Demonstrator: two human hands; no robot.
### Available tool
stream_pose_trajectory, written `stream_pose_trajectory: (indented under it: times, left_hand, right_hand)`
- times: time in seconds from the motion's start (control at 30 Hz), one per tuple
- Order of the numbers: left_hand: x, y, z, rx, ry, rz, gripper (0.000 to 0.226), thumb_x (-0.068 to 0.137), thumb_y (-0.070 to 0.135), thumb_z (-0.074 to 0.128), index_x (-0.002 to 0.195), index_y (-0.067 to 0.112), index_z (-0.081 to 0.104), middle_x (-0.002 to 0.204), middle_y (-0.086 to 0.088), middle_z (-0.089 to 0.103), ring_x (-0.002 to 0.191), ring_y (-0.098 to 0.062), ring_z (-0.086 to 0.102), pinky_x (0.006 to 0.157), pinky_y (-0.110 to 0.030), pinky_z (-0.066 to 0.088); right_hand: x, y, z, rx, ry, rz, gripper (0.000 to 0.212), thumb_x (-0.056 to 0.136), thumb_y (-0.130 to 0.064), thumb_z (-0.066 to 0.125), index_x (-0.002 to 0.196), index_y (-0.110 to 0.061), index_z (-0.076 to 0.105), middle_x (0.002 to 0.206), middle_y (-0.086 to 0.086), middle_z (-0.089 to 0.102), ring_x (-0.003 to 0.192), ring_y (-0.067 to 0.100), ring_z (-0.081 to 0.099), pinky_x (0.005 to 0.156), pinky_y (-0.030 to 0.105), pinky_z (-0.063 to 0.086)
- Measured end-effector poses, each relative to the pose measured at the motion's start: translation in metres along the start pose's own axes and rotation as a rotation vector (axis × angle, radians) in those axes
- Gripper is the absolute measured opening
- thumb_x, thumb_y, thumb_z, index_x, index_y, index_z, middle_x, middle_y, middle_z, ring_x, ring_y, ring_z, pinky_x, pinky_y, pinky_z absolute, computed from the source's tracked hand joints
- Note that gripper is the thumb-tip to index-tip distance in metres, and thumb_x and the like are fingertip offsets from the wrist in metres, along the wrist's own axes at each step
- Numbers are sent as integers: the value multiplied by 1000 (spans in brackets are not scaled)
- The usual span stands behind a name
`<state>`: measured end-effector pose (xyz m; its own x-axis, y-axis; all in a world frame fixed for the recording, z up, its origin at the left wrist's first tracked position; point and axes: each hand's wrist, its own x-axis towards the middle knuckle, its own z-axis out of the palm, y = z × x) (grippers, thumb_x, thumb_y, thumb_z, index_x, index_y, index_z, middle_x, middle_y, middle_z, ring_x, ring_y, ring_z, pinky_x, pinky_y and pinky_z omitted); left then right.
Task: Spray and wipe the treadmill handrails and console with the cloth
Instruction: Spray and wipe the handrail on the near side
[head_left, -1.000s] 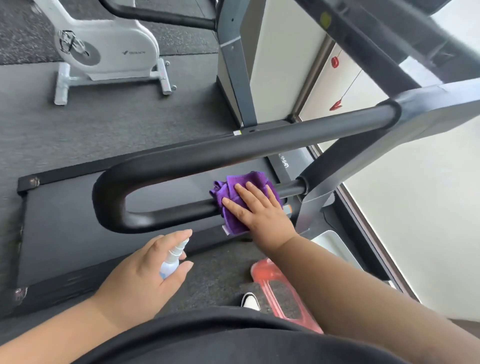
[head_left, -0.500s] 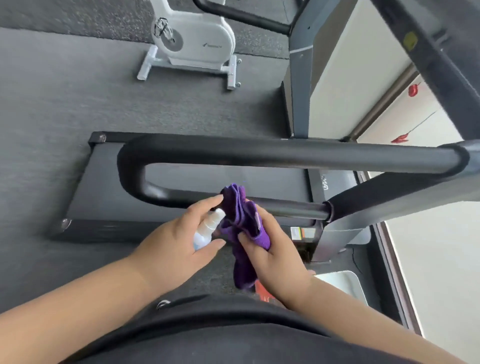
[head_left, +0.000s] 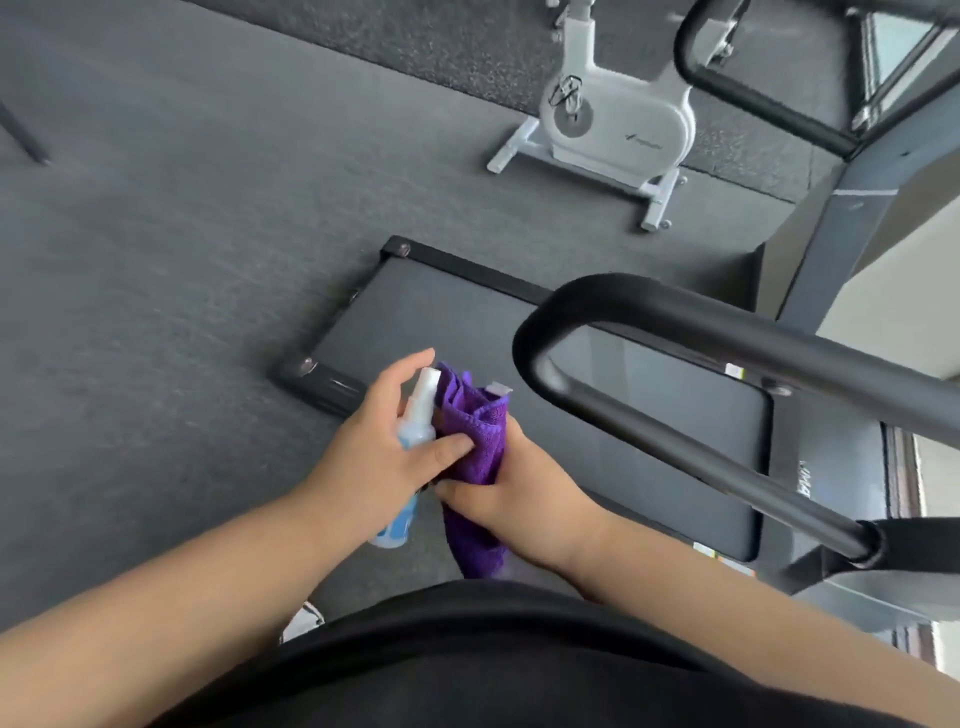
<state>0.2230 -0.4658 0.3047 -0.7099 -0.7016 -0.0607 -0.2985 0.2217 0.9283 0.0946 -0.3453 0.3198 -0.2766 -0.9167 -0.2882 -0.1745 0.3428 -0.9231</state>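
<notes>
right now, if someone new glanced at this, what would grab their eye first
Probably the purple cloth, bunched in the right hand at centre, pressed against a blue spray bottle in the left hand's grip. Next, the black handrail looping across the right side above the treadmill belt. A white exercise bike stands on the floor at the top.

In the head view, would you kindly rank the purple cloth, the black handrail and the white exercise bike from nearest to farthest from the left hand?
From the left hand, which holds the spray bottle:
1. Purple cloth: touching its thumb, just to the right, gripped by the right hand.
2. Black handrail: farther right, over the treadmill deck.
3. White exercise bike: far off across the floor, top of view.
</notes>
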Motion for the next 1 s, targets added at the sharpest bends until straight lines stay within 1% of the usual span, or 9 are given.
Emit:
stream_pose_trajectory:
  times: [0.1,0.2,0.3,0.4,0.5,0.63,0.73,0.87,1.0]
  left_hand:
    - [2,-26,-58,66,11,-10,73,84,32,77,119,79,34,109,30,61,102,4,60,85,-17,44]
    - [4,-57,-126,126,20,-20,62,88,37,70,122,76,35,109,27,64,98,3,61,80,-22,47]
    - [13,-81,-199,222,2,-15,59,88,42,67,121,77,33,107,32,61,90,6,60,64,-20,46]
    - [27,-100,-264,321,-20,-29,57,89,47,64,123,78,30,106,29,60,76,6,59,52,-24,48]
    - [46,-111,-312,414,-84,-38,54,91,46,63,128,70,32,105,25,60,71,10,56,51,-19,40]
    - [77,-125,-352,479,-121,-45,47,94,42,62,128,60,35,98,17,60,51,6,53,42,-17,32]
    - [110,-135,-376,521,-150,-57,46,95,44,59,127,62,33,99,18,60,46,1,49,40,-20,32]
    - [187,-143,-411,564,-173,-59,45,94,46,58,124,66,31,98,21,61,45,-3,47,40,-22,33]
    - [284,-143,-447,582,-164,-35,45,92,48,58,118,73,30,98,28,59,59,-1,55,50,-26,39]
  right_hand:
    - [42,-16,41,-85,91,87,38,74,-24,52,99,-54,50,89,-29,65,79,-8,61,66,16,45]
    - [87,-35,84,-99,167,135,38,73,-22,47,89,-56,52,82,-31,64,74,-9,59,63,16,43]
    - [128,-51,125,-103,246,160,30,74,-27,53,88,-54,52,78,-25,66,73,-3,61,61,16,42]
    - [164,-65,160,-116,308,170,26,74,-49,71,93,-48,53,87,-23,66,81,-5,62,67,13,43]
    - [195,-81,181,-202,358,149,31,76,-60,67,99,-46,52,86,-23,65,79,-10,58,65,13,41]
    - [236,-98,183,-323,428,114,12,85,-49,53,95,-42,49,81,-17,64,77,5,61,66,26,45]
    - [274,-108,175,-375,457,98,12,85,-42,51,97,-43,48,79,-14,62,73,8,59,63,28,45]
    - [348,-123,160,-311,551,77,25,80,-43,47,104,-44,50,82,-15,63,72,2,58,61,25,45]
    - [442,-140,140,-232,609,77,28,76,-49,43,103,-47,48,83,-14,64,66,8,63,57,33,54]
